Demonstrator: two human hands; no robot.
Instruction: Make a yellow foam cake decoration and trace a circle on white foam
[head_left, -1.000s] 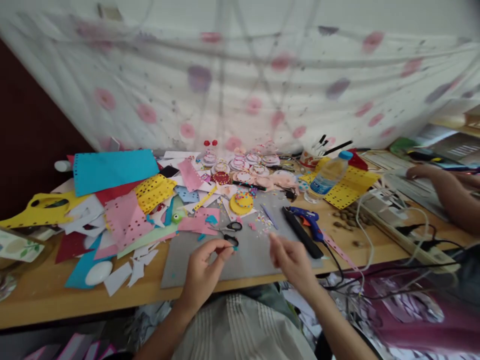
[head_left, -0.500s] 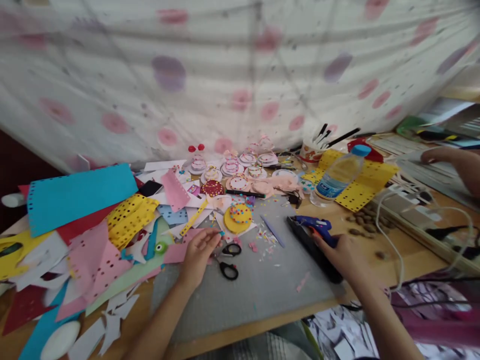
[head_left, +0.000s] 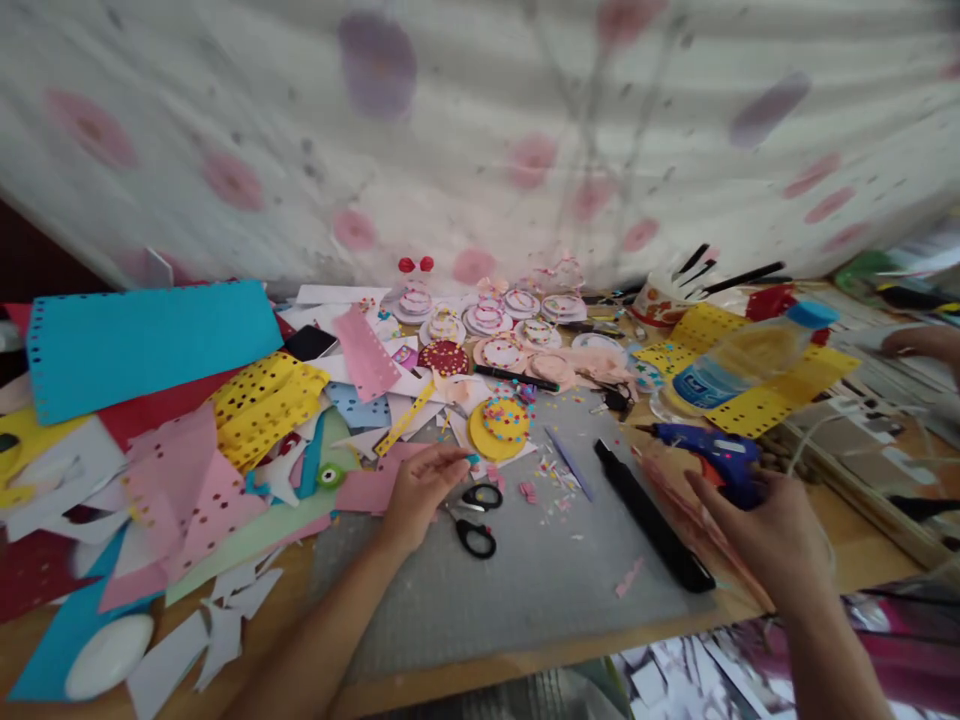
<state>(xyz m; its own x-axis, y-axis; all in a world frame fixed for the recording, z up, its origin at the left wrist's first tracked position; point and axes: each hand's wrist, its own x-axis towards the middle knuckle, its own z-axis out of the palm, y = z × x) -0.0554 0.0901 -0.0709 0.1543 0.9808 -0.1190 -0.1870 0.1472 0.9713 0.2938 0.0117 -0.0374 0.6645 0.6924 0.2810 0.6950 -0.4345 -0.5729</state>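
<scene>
My left hand [head_left: 424,492] pinches a tiny blue piece [head_left: 473,459] between thumb and fingertips. Just right of it lie black-handled scissors [head_left: 478,538] on a grey cutting mat [head_left: 555,585]. A round yellow layered piece [head_left: 491,428], edged with coloured bits, sits above them. At the right, my right hand [head_left: 772,520] is round the handle of a blue glue gun [head_left: 705,448], thumb stretched toward the left; its nozzle points left. Between that hand and the mat's middle lies a long black tool [head_left: 652,515]. A thin purple stick [head_left: 568,463] rests on the mat.
Coloured paper sheets [head_left: 157,345] and scraps cover the left side. Small decorated round pieces [head_left: 487,318] line the back. A water bottle [head_left: 739,360] leans beside yellow dotted paper and a cup of pens [head_left: 664,300]. Another person's hand [head_left: 926,343] shows at the right edge.
My right hand and the glue gun have moved right, away from the long black tool. The view has shifted slightly. My left hand still pinches the blue piece.
</scene>
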